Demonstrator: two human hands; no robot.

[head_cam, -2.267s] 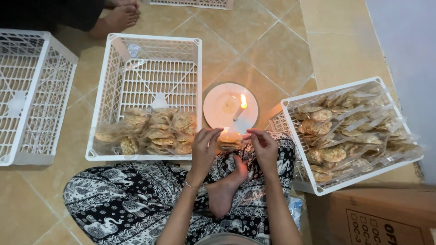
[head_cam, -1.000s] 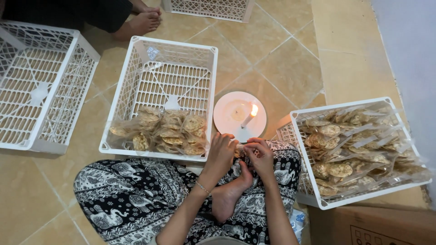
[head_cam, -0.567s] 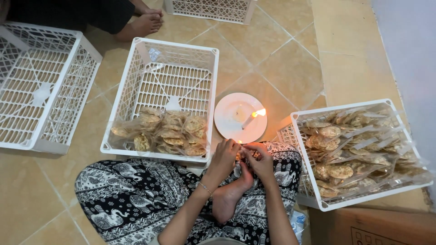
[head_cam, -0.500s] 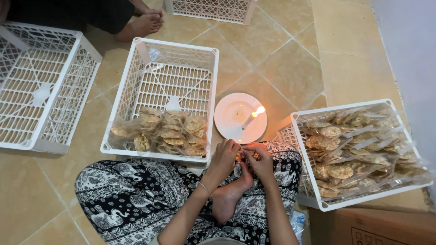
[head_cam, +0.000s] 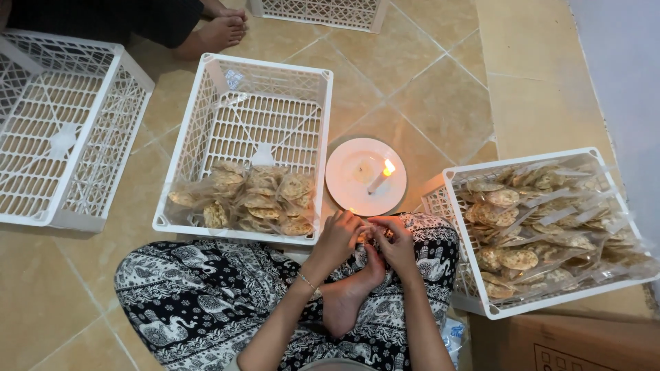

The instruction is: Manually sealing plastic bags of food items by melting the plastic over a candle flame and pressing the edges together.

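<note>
Left hand point(head_cam: 338, 237) and right hand point(head_cam: 394, 240) meet over the lap, each grip closed on one small snack packet point(head_cam: 365, 235), largely hidden by the fingers. Directly beyond the hands a lit candle point(head_cam: 379, 177) stands on a white plate point(head_cam: 350, 189). The middle crate point(head_cam: 206, 110) holds packed snacks; the right crate point(head_cam: 459, 230) holds more.

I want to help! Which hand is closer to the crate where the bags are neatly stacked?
Probably the left hand. It sits nearer the middle crate with stacked cracker bags. The right hand is nearer the other crate.
</note>
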